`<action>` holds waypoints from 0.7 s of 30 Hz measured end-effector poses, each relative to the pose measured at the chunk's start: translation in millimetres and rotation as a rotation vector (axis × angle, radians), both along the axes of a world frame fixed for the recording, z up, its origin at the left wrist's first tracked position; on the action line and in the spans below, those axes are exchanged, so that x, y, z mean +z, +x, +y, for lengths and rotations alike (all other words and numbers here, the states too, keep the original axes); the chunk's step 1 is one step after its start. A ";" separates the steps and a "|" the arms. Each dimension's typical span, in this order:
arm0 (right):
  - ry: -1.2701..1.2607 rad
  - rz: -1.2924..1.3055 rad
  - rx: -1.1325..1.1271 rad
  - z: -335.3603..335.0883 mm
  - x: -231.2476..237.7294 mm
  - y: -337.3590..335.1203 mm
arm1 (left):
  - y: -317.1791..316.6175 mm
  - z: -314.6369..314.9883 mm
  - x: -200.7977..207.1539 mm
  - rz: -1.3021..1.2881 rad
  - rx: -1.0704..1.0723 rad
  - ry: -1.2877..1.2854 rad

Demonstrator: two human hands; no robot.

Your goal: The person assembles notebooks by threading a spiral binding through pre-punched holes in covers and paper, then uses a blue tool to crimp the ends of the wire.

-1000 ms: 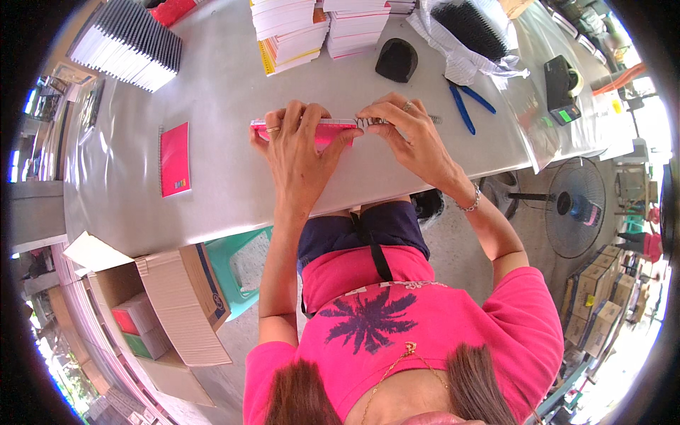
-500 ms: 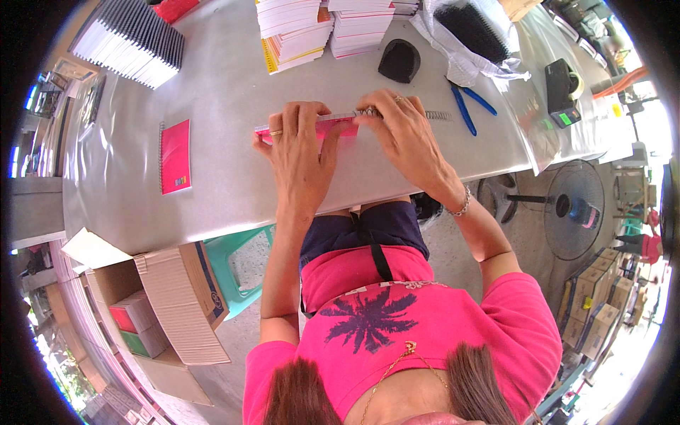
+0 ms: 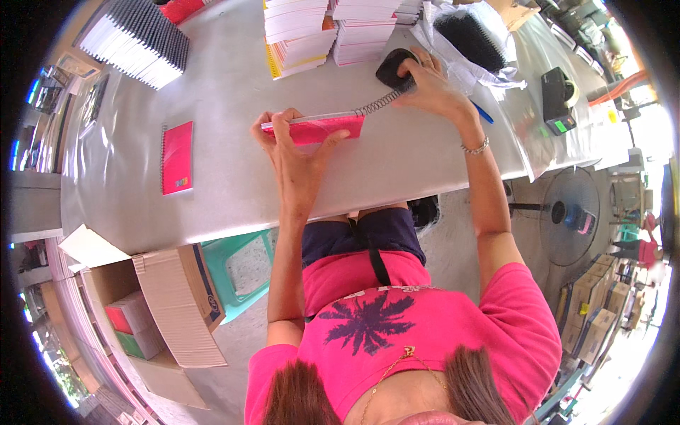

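Note:
My left hand (image 3: 296,156) grips a small pink notebook (image 3: 327,132) at its left end, thumb along the near side and fingers over the top edge. A dark spiral binding coil (image 3: 380,104) sticks out from the notebook's right end. It runs up toward my right hand (image 3: 438,91), whose fingers close on the right side of a black rounded pad (image 3: 390,69). The coil's far end disappears beside the pad and hand. Another pink spiral notebook (image 3: 177,157) lies flat at the left.
Stacks of notebooks (image 3: 301,42) and a black-bound stack (image 3: 134,46) stand at the back. A white plastic bag (image 3: 496,74) holds black coils. Blue-handled pliers (image 3: 483,113) lie partly behind my right wrist, left of a tape dispenser (image 3: 557,99). An open carton (image 3: 177,304) stands below the table.
My right hand has left the notebook's right end and moved up and right to the black pad. The coil now bends upward. My left hand still holds the notebook.

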State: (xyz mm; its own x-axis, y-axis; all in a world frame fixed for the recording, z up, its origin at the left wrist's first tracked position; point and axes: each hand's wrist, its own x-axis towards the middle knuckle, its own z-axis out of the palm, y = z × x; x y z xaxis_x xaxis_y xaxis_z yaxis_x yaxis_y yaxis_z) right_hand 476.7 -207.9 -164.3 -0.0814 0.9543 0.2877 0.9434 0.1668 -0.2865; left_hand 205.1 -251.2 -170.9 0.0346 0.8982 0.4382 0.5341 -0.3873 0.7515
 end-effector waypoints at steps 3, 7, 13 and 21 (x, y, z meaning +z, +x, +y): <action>-0.171 0.039 0.111 12.5 -0.1 25.1 | -4.3 0.2 7.1 0.019 -0.041 -0.026; -0.421 0.399 0.212 7.6 24.8 11.5 | -21.4 6.1 1.9 -0.016 -0.055 0.002; -0.707 1.482 0.609 -17.8 8.0 0.4 | -22.3 6.1 1.8 -0.020 -0.124 0.031; -0.686 1.053 0.570 -37.8 43.1 -38.2 | -24.6 8.4 -4.3 -0.018 -0.104 0.032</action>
